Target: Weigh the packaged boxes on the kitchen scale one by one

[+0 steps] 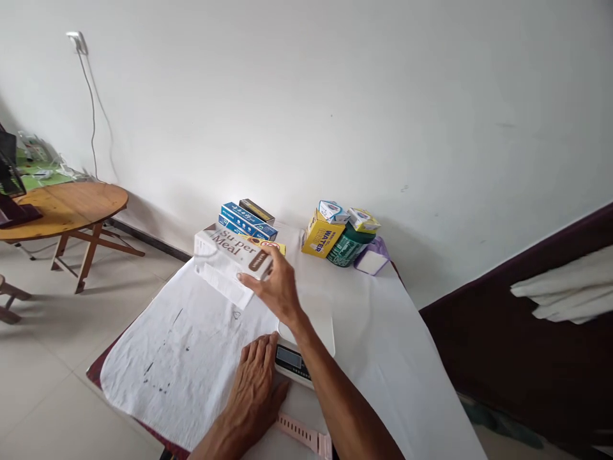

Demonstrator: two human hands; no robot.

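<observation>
My right hand point(280, 287) grips the right end of a white "Su-per Meal" box point(227, 249), thumb on the near side and fingers over the top. The box is tilted at the left back of the table, in front of the other boxes. My left hand point(256, 390) lies flat on the white cloth, its fingers stretched out beside the left edge of a white digital kitchen scale point(323, 329). My right forearm crosses over the scale and hides part of its platform and display point(288, 358). A pink watch strap point(299, 434) shows between my forearms.
Blue boxes point(246, 220) and a black box point(257, 209) stand at the back left. A yellow box point(322, 235), a green container point(347, 249), small cartons and a purple packet point(373, 259) cluster at the back right. A round wooden table point(81, 201) stands left.
</observation>
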